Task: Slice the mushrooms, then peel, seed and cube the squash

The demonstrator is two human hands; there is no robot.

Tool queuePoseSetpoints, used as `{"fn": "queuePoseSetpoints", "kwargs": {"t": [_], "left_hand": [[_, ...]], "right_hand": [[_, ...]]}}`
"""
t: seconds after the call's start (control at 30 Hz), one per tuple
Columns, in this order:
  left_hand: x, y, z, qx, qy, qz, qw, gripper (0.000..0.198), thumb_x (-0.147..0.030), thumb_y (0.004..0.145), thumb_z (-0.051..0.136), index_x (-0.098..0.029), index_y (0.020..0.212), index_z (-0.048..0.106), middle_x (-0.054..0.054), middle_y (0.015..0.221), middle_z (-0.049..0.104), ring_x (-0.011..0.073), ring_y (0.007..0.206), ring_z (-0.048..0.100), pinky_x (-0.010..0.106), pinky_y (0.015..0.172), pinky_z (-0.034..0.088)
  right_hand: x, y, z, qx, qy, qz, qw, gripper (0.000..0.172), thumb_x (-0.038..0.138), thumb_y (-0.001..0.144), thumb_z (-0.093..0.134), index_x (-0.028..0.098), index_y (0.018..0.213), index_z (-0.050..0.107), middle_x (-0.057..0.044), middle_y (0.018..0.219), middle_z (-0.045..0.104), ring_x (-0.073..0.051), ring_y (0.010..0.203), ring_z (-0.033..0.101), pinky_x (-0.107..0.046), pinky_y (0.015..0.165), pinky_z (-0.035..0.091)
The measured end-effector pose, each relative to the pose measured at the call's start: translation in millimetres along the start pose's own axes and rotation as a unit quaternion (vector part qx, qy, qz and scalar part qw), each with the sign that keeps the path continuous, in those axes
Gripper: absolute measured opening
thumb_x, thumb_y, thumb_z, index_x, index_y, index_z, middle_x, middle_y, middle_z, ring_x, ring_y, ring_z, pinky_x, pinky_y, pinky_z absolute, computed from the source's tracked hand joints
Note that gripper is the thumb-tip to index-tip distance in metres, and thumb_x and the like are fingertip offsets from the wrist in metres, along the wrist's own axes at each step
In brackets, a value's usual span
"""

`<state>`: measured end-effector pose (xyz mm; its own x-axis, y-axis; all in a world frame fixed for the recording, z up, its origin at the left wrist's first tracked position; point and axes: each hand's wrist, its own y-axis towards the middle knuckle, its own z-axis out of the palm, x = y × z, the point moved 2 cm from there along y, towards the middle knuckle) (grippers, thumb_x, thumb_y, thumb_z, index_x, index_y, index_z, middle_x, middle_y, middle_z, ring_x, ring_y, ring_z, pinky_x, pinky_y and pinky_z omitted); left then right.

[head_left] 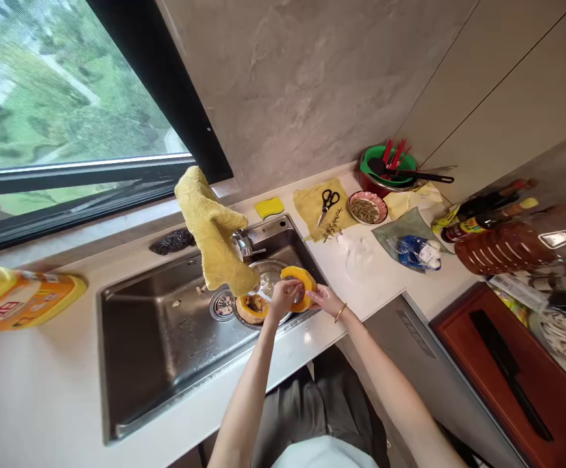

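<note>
Both my hands hold an orange pumpkin half (301, 283) over the right part of the steel sink (166, 338). My left hand (283, 296) grips its near left side with fingers curled. My right hand (325, 299), with a gold bracelet on the wrist, clasps its right edge. Below them a second pumpkin half (252, 307), with seeds showing, lies in a metal bowl (268, 276) in the sink.
A yellow cloth (212, 227) hangs over the tap (244, 244). Behind the sink lie a yellow sponge (270, 207), scissors (330, 203), a patterned bowl (368, 208) and a green basin with utensils (390, 169). Bottles (501, 244) and a red board with a knife (507, 370) are right; a yellow bottle (24, 299) left.
</note>
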<state>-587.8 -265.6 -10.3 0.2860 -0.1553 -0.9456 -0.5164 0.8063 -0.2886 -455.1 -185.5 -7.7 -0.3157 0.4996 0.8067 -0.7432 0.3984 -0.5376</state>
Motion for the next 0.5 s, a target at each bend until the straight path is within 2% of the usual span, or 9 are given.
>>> {"fn": "queuePoseSetpoints", "kwargs": {"t": [0.13, 0.23, 0.37, 0.5], "left_hand": [[-2.0, -3.2, -3.8, -0.063, 0.006, -0.009, 0.998, 0.018, -0.006, 0.062, 0.068, -0.022, 0.054, 0.063, 0.004, 0.068, 0.065, 0.0226, 0.085, 0.055, 0.034, 0.089, 0.037], [2.1, -6.3, -14.0, -0.084, 0.002, -0.024, 0.996, 0.024, -0.001, 0.06, 0.067, -0.022, 0.051, 0.062, 0.004, 0.062, 0.062, 0.0226, 0.086, 0.054, 0.034, 0.092, 0.035], [11.1, -13.4, -39.4, -0.123, -0.005, -0.029, 0.992, 0.022, -0.002, 0.061, 0.067, -0.022, 0.053, 0.064, 0.004, 0.059, 0.06, 0.0213, 0.084, 0.055, 0.029, 0.086, 0.039], [25.0, -18.6, -65.5, -0.233, -0.007, -0.056, 0.971, 0.006, -0.016, 0.064, 0.068, -0.019, 0.059, 0.066, 0.004, 0.064, 0.064, 0.0204, 0.076, 0.058, 0.025, 0.071, 0.043]], "right_hand": [[-12.8, 13.3, -4.8, -0.027, -0.086, -0.011, 0.996, 0.038, 0.05, 0.066, 0.067, 0.017, 0.083, 0.057, 0.0, 0.074, 0.064, -0.015, 0.069, 0.062, -0.027, 0.06, 0.053], [-18.5, 22.7, -2.1, -0.075, -0.155, -0.02, 0.985, 0.033, 0.047, 0.068, 0.066, 0.016, 0.079, 0.059, -0.001, 0.069, 0.065, -0.016, 0.069, 0.062, -0.026, 0.058, 0.051], [-20.1, 33.3, 3.3, -0.113, -0.179, -0.026, 0.977, 0.031, 0.046, 0.07, 0.063, 0.016, 0.08, 0.06, -0.003, 0.069, 0.066, -0.018, 0.068, 0.063, -0.026, 0.057, 0.051], [-25.1, 40.8, 11.0, -0.097, -0.15, -0.014, 0.984, 0.03, 0.046, 0.07, 0.063, 0.018, 0.08, 0.06, -0.002, 0.07, 0.066, -0.017, 0.066, 0.063, -0.026, 0.053, 0.05]]}}
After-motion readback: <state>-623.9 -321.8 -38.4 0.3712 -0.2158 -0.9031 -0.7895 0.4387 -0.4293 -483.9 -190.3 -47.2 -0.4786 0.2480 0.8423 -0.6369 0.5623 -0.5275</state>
